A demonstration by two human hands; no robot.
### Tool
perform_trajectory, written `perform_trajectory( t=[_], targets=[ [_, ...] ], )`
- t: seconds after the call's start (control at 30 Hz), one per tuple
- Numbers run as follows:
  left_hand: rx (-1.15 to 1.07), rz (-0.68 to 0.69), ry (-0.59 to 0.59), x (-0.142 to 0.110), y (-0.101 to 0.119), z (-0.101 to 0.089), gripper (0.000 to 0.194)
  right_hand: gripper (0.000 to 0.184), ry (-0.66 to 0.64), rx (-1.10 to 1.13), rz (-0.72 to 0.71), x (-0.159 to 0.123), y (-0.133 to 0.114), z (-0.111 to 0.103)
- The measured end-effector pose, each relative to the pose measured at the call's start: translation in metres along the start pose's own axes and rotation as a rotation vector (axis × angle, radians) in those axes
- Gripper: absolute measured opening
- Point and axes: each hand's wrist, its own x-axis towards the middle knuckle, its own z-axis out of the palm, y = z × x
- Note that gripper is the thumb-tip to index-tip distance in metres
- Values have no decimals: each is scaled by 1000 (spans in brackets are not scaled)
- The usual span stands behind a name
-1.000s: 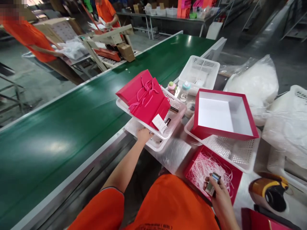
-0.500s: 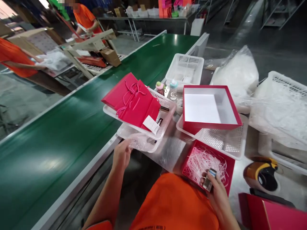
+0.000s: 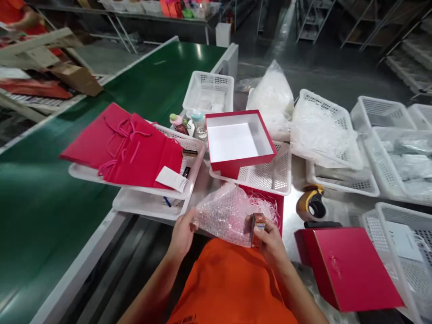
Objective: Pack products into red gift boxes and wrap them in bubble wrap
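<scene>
My left hand (image 3: 182, 234) grips the left edge of a sheet of bubble wrap (image 3: 224, 213) held in front of my chest. My right hand (image 3: 268, 238) is closed on a small orange box (image 3: 258, 223) at the wrap's right edge. Behind the wrap sits a red box (image 3: 275, 207) filled with pink paper shreds. An open red lid with a white inside (image 3: 238, 141) rests on a white perforated tray (image 3: 270, 173). Pink paper bags (image 3: 124, 146) lie across stacked white baskets (image 3: 148, 204) to the left.
A green conveyor belt (image 3: 50, 180) runs along the left. A closed red box (image 3: 351, 265) lies at right, near a tape dispenser (image 3: 312, 204). Several white baskets (image 3: 388, 148) with plastic bags fill the right side. Small bottles (image 3: 187, 123) stand behind the bags.
My left hand has pulled the bubble wrap out from the baskets toward my chest. My right hand brought the small box up against it. My view has swung right.
</scene>
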Motion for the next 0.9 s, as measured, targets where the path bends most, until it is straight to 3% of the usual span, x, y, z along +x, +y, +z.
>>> perform_trajectory(
  t=[0.1, 0.17, 0.23, 0.3, 0.33, 0.4, 0.47, 0.6, 0.7, 0.8, 0.9],
  targets=[
    [352, 176, 63, 9, 2, 1, 47, 19, -31, -435, -361, -11, -8, -2],
    [454, 310, 40, 4, 13, 6, 44, 25, -115, -700, -550, -16, -11, 1],
    [491, 443, -88, -10, 29, 18, 34, 31, -200, -870, -645, -18, -10, 5],
    [519, 521, -303, -25, 45, 34, 26, 31, -250, -948, -652, -17, -8, 7],
    [522, 504, -418, -31, 50, 42, 24, 30, -266, -954, -638, -17, -6, 8],
    [473, 342, -631, -39, 53, 56, 22, 26, -304, -911, -603, -16, -5, 9],
    [373, 161, -741, -40, 46, 67, 26, 21, -342, -837, -576, -17, -5, 11],
    [242, 65, -720, -30, 26, 70, 35, 22, -378, -747, -432, -20, -8, 10],
    [313, 93, -648, -24, 19, 62, 34, 26, -248, -637, -289, -19, -6, 4],
    [484, 362, -450, -24, 18, 55, 30, 31, -87, -585, -181, -15, -3, -1],
    [679, 689, -342, -26, 15, 54, 26, 28, 49, -921, -17, -11, -2, 2]
  ],
)
